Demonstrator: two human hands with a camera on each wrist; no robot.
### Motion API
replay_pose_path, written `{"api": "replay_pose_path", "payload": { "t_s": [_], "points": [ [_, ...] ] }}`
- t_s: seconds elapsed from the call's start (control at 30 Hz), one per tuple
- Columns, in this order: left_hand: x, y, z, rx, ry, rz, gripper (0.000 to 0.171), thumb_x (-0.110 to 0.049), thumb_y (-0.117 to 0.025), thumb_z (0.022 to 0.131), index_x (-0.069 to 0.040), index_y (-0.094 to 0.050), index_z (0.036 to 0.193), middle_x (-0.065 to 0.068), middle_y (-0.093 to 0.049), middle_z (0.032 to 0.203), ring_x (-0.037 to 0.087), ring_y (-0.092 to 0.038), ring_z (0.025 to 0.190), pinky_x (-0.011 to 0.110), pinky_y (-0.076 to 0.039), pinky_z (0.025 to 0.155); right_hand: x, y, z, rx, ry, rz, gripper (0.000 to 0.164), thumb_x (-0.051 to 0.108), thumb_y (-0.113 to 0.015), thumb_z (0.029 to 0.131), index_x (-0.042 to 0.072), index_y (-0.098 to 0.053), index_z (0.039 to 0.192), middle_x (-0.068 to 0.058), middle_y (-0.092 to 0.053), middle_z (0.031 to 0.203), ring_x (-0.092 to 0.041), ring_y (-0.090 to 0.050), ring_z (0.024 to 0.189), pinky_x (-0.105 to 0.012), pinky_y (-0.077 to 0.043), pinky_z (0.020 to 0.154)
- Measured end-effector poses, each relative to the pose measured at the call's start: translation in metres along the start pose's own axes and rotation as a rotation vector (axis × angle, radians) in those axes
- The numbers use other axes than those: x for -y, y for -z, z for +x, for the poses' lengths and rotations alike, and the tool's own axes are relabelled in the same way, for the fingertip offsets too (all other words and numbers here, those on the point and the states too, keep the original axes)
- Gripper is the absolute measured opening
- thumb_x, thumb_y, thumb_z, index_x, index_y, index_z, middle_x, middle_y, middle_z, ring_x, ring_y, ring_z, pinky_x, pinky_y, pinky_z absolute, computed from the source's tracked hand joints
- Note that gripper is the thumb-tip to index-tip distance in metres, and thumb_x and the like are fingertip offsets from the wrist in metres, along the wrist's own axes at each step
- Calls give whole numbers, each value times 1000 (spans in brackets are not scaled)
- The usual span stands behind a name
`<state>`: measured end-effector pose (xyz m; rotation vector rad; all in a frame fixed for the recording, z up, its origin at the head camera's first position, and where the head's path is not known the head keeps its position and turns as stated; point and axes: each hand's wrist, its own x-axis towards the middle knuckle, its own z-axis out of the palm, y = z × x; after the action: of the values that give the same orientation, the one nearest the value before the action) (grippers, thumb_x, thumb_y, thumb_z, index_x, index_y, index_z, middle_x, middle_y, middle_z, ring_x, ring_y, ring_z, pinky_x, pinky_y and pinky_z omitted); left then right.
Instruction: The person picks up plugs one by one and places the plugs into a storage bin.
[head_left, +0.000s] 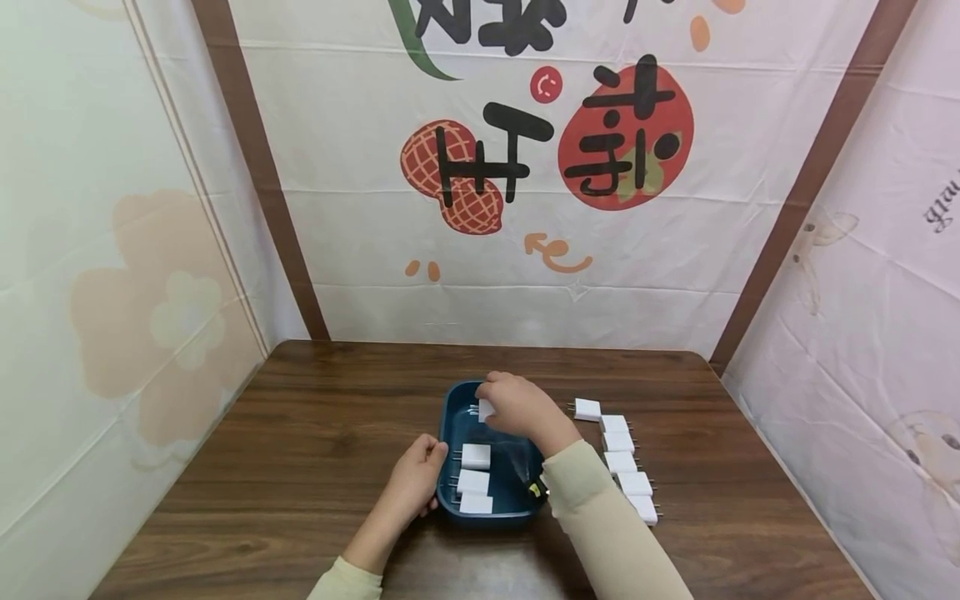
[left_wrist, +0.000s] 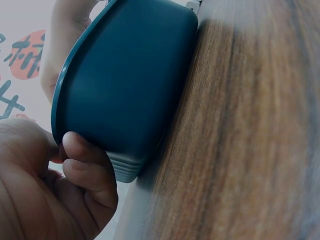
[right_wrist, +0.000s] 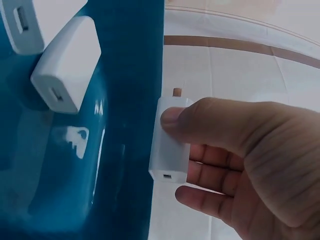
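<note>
My right hand [head_left: 517, 406] is over the far end of a blue plastic tray [head_left: 487, 518]. Between thumb and fingers it pinches a white USB charger plug [right_wrist: 167, 150], its prongs pointing left in the head view. My left hand [head_left: 416, 471] holds the tray's left rim, with curled fingers at the edge in the left wrist view. Inside the tray, along its left side, lie three more white charger plugs [head_left: 476, 456]. A small black-and-yellow object [head_left: 537, 489], too small to identify, shows at the tray's right side by my sleeve.
To the right of the tray, several white charger plugs [head_left: 619, 462] lie in a slanting row on the brown wooden table [head_left: 337, 400]. One plug [head_left: 587, 409] sits at the row's far end. Printed cloth walls [head_left: 480, 308] enclose the table behind and at both sides.
</note>
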<state>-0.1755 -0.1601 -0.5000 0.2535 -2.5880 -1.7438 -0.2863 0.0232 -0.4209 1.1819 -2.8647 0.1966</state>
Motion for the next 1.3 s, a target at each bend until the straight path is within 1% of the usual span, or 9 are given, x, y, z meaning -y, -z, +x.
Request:
{"api": "replay_pose_path", "payload": {
  "t_s": [0.2,0.33,0.5,0.67,0.83,1.07,1.3],
  "points": [
    [-1,0,-1,3,-4,-3,24,-27,-48,109,-4,-56,109,7,-51,57,16,-48,37,27,-38,33,3,-7,4,14,-14,4,40,18,-80,89,12,-71,128,-3,-67,118,-14,-64,100,-33,-57,91],
    [-2,1,-1,9,-1,-7,26,-28,-47,109,-3,-56,110,7,-51,57,17,-48,37,27,-38,33,5,-10,7,26,-21,2,41,19,-80,90,13,-70,129,-4,-67,119,-15,-65,101,-33,-58,91],
    [-2,2,-2,12,3,0,27,-29,-47,110,-4,-56,110,7,-51,57,17,-48,37,27,-39,33,9,-14,10,46,-20,0,40,19,-79,91,12,-70,129,-3,-67,120,-15,-66,101,-31,-58,88],
    [-2,2,-2,21,8,-1,27,-29,-46,110,-3,-56,110,7,-52,57,17,-48,38,27,-39,33,11,-18,12,68,-14,-17,40,21,-78,92,14,-69,130,-4,-66,124,-15,-66,104,-31,-57,87],
    [-2,3,-1,22,19,0,27,-30,-46,110,-5,-56,111,8,-52,58,17,-49,38,27,-39,34,12,-23,13,63,-2,-20,39,21,-77,92,14,-69,130,-3,-66,123,-15,-66,104,-32,-57,88],
    [-1,1,-1,20,4,5,26,-30,-47,109,-5,-56,110,8,-52,58,17,-49,38,27,-39,33,14,-26,12,67,3,-14,38,21,-77,92,14,-70,129,-1,-67,119,-13,-66,98,-30,-57,84],
    [-1,2,-2,23,1,9,28,-31,-46,110,-5,-56,110,7,-52,57,17,-49,39,27,-40,34,16,-28,15,67,-2,-3,39,22,-77,93,15,-69,130,-2,-67,122,-13,-66,101,-31,-57,87]
  ]
}}
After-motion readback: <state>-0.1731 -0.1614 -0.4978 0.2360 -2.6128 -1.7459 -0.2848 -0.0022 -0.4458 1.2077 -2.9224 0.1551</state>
